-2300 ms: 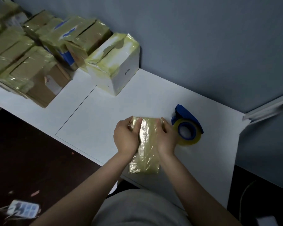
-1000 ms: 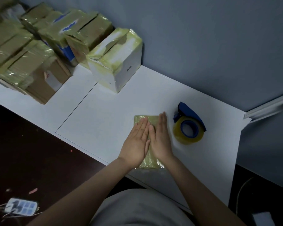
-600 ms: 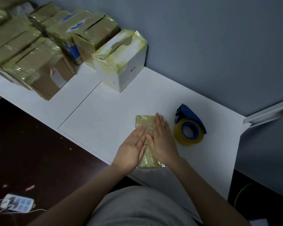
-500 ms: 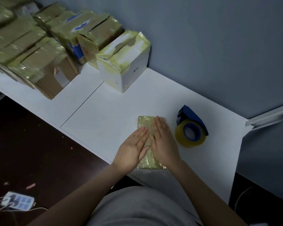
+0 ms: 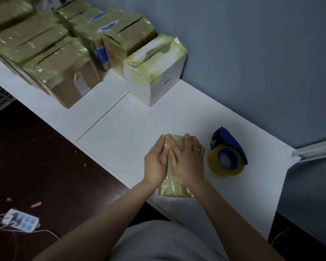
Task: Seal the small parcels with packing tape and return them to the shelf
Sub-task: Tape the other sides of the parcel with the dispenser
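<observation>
Both hands, left hand (image 5: 155, 162) and right hand (image 5: 187, 163), lie flat-fingered, gripping nothing, on the taped parcel (image 5: 174, 191) near the white table (image 5: 120, 132) front edge; firm outward strokes should press out bubbles.

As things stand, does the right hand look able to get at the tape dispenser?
Likely yes. The right hand lies on the parcel, and the tape dispenser stands close to its right; only bare table shows between them, so nothing seems to block it.
</observation>
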